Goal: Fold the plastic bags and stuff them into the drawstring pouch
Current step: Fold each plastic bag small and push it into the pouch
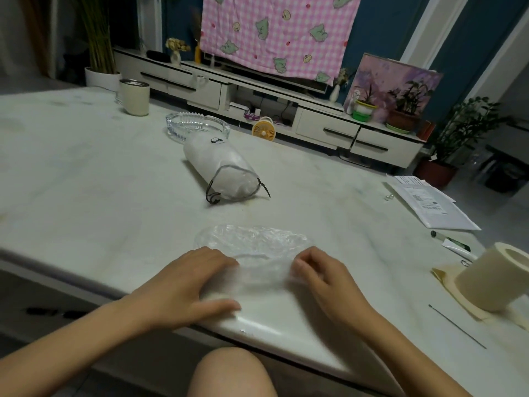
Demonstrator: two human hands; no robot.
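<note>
Head view: a clear, crumpled plastic bag (254, 243) lies flat on the pale marble bench (86, 181), on the near side of the drawstring pouch (220, 170) and apart from it, close to the bench's front edge. The left hand (183, 285) rests palm down on the bag's left end. Its fingers (226, 260) are stretched out and released, pressing the plastic to the bench, with the thumb laid along the bag's near edge. The right hand (323, 277) is at the bag's right end. Its fingers are curled in and pinch the plastic there. The stretch of bag between the two hands is blurred.

The pouch is white and already bulging. It lies on its side, its dark-corded mouth turned toward the camera and gaping, with pale plastic showing inside. Just beyond the pouch, touching or nearly touching its far end, stands a glass ashtray (197, 128). Farther off and to the left of the pouch stands a cream mug (134, 97). Well to the right of the pouch lie some printed papers (429, 204), and nearer than those, by the bench's right edge, a wide roll of cream tape (492, 279).
</note>
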